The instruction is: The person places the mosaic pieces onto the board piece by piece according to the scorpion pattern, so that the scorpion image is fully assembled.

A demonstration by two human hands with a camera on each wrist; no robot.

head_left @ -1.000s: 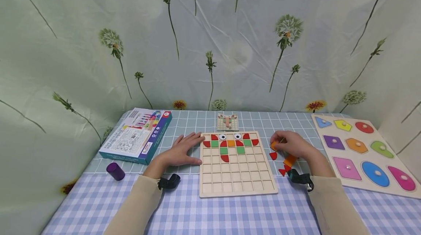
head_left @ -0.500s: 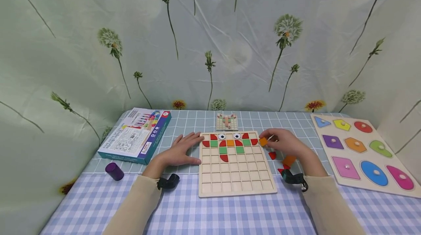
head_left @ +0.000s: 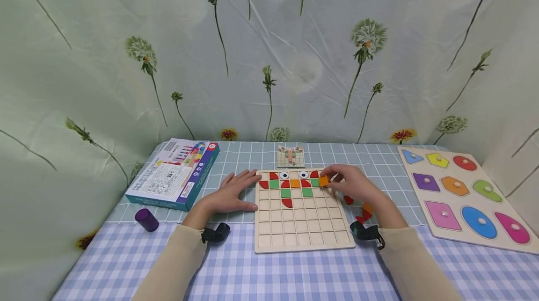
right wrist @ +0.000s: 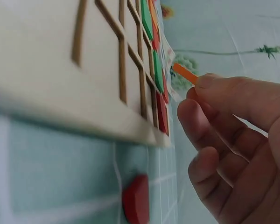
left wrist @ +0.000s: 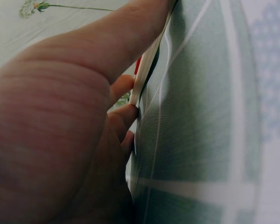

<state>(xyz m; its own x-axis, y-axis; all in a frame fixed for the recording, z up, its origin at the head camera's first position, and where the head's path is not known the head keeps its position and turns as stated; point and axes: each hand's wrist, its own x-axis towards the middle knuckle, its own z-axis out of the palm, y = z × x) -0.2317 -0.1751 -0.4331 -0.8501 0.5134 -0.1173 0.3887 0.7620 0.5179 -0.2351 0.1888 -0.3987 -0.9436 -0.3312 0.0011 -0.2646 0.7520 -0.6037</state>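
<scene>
A wooden grid board (head_left: 303,226) lies at the middle of the table, with red quarter-circles, green squares (head_left: 308,192), an orange square and two eye discs set in its upper cells. Between thumb and fingertips my right hand (head_left: 354,184) pinches an orange square tile (head_left: 323,181), held over the upper right of the board. The right wrist view shows that tile (right wrist: 185,73) edge-on, raised above the board's surface. My left hand (head_left: 230,194) lies spread on the cloth, its fingertips and thumb at the board's left edge (left wrist: 144,77).
Loose red pieces (head_left: 348,200) and orange tiles (head_left: 367,209) lie right of the board, partly under my right arm. A pattern card (head_left: 290,156) stands behind the board. At left are a box (head_left: 172,174) and a purple cylinder (head_left: 147,219); a shape puzzle (head_left: 463,193) lies far right.
My right hand has brought the orange tile from the loose pieces leftward, over the board's upper right part. The left hand has stayed at the board's edge.
</scene>
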